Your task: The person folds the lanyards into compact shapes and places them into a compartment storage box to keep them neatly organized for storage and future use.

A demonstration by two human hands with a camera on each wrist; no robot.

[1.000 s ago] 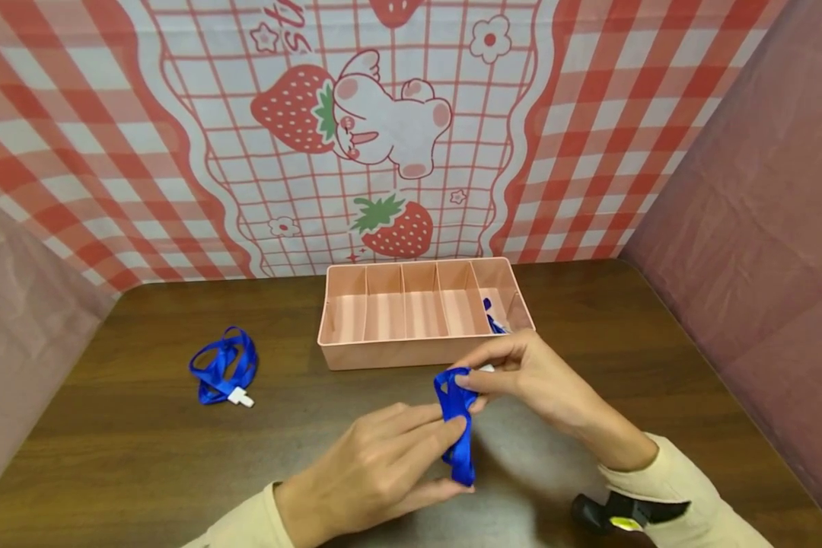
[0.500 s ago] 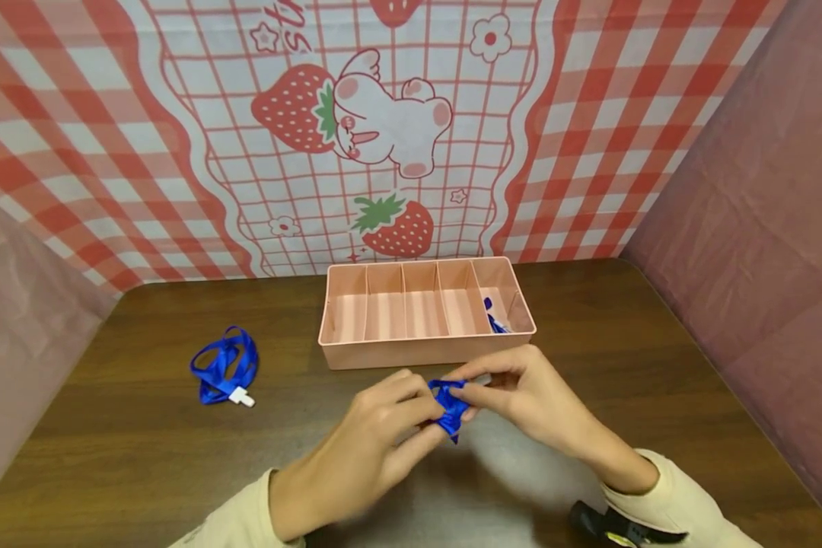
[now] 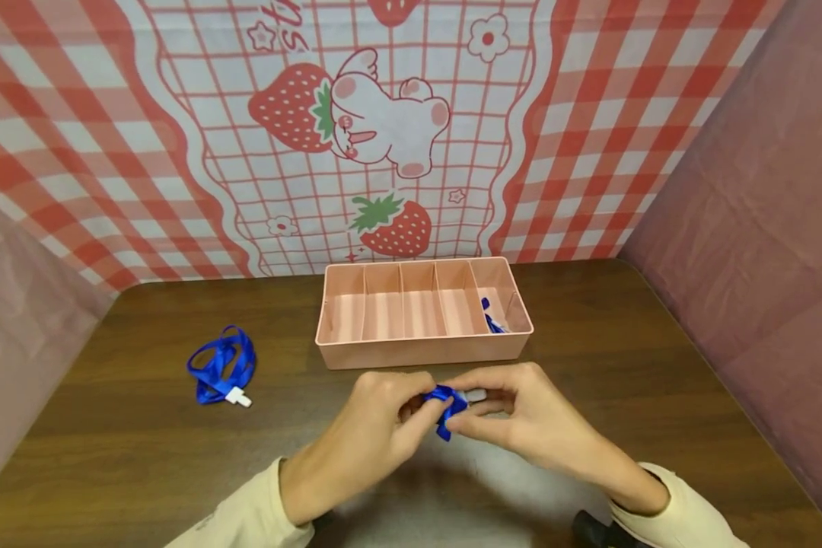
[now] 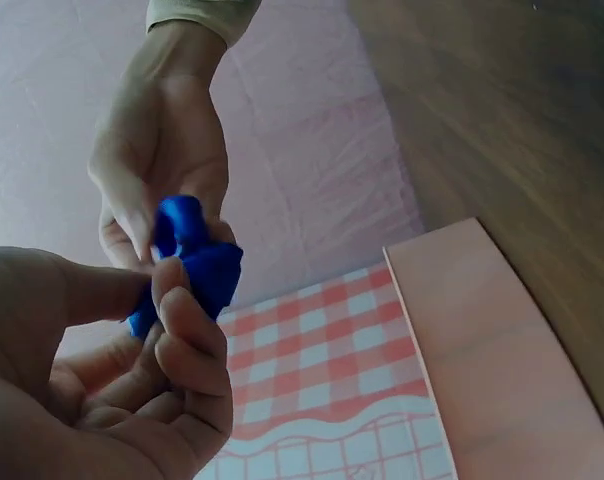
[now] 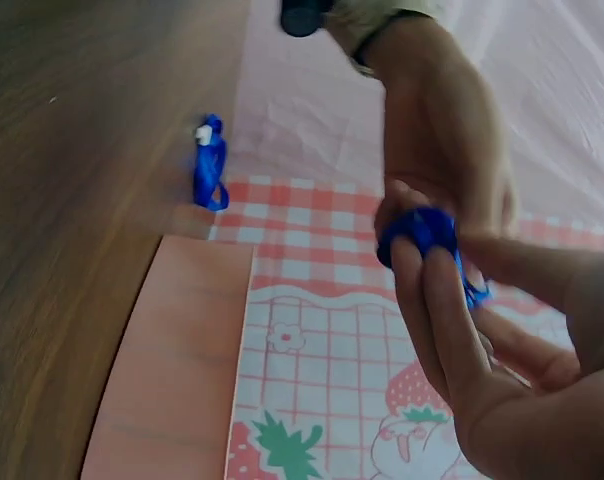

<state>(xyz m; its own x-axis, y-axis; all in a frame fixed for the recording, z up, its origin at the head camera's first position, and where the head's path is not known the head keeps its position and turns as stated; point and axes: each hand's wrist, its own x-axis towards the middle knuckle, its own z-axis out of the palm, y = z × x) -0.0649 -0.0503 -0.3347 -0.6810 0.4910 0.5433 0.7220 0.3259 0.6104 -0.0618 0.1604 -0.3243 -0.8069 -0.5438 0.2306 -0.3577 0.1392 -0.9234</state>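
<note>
Brown tabletop (image 3: 130, 449) spreads (strawberry-print cloth (image 3: 383, 129) behind) beneath the held blue lanyard (image 3: 457, 403).

A blue lanyard (image 3: 456, 403) — bunched, white clip (image 3: 476, 395) protruding — is pinched between hands (image 3: 377, 426) (image 3: 541, 418).

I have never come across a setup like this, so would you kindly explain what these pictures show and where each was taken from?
There is no machine here, only a person working bare-handed. The wide picture comes from a camera worn on the head, looking forward and down; the other two come from cameras on the left and right wrists. The left hand and right hand together hold a bundled blue strap with a white clip. On the brown table, to the person's left, lies another blue strap. Beyond the hands stands a pink tray with five compartments; the rightmost contains something blue, too small to make out fully.
</note>
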